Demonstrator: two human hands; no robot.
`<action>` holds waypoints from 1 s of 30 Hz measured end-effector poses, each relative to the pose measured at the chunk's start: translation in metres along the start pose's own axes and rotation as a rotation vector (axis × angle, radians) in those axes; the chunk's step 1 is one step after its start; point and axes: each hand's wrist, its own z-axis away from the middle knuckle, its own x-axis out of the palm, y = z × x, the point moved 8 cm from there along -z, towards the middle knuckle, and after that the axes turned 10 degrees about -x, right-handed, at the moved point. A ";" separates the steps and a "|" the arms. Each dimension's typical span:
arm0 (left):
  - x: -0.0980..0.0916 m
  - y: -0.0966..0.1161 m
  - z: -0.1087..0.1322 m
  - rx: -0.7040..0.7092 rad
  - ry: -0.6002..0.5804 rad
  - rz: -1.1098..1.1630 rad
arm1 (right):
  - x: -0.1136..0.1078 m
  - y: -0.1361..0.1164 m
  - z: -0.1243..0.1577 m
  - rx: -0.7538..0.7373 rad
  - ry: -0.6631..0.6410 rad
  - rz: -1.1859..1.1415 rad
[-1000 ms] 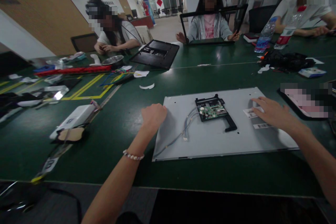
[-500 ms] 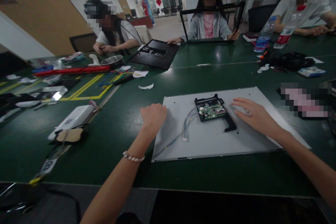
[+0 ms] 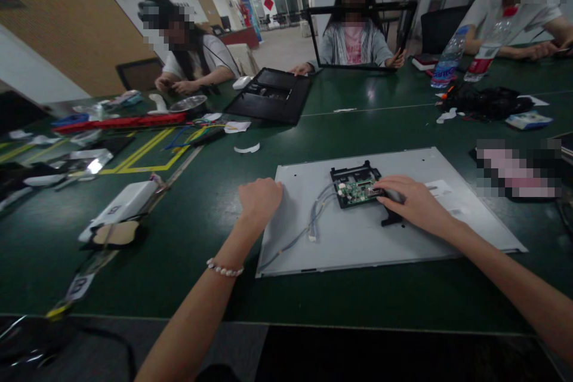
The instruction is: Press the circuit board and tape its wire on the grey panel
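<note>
A large pale metal-backed display panel (image 3: 349, 248) lies flat on the green table in front of me. On it sits a black plastic bracket (image 3: 351, 171) bearing a green circuit board (image 3: 356, 191). A bundle of grey cables (image 3: 313, 210) runs from the board toward the panel's lower left. My right hand (image 3: 414, 203) is closed around the right end of the bracket, fingers on the board's edge and thumb below. My left hand (image 3: 259, 200) is a closed fist at the panel's left edge; its fingertips are hidden, so I cannot tell if it grips the edge.
Across the table (image 3: 188, 274), a person holds a black frame (image 3: 362, 9) beside a black back cover (image 3: 268, 95). Two bottles (image 3: 447, 59) and black cables (image 3: 486, 101) are at right. A white box-shaped device (image 3: 119, 206) and wires lie left. Two other people sit nearby.
My right hand has moved left from beside the bracket and closed on its right end. My left hand has stayed at the panel's edge. The back cover across the table has shifted slightly.
</note>
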 end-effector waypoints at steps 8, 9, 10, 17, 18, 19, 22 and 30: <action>0.002 -0.001 -0.001 -0.002 -0.029 0.021 | -0.004 -0.002 0.004 0.033 -0.011 0.045; 0.002 -0.001 -0.001 -0.001 -0.030 0.022 | -0.004 -0.002 0.004 0.033 -0.014 0.041; 0.001 -0.001 -0.001 0.001 -0.030 0.023 | -0.005 -0.003 0.004 0.034 -0.017 0.036; 0.002 -0.001 -0.001 0.009 -0.039 0.018 | -0.006 -0.005 0.005 0.045 -0.030 0.025; 0.002 -0.001 -0.001 0.012 -0.034 0.019 | -0.006 -0.004 0.006 0.045 -0.030 0.031; 0.002 -0.001 -0.001 0.014 -0.029 0.020 | -0.006 -0.003 0.006 0.046 -0.031 0.039; 0.003 -0.002 -0.002 0.005 -0.035 0.029 | -0.004 -0.002 0.008 0.035 -0.034 0.063; -0.001 -0.002 -0.001 0.016 0.027 0.045 | -0.008 0.002 0.009 0.044 0.029 0.074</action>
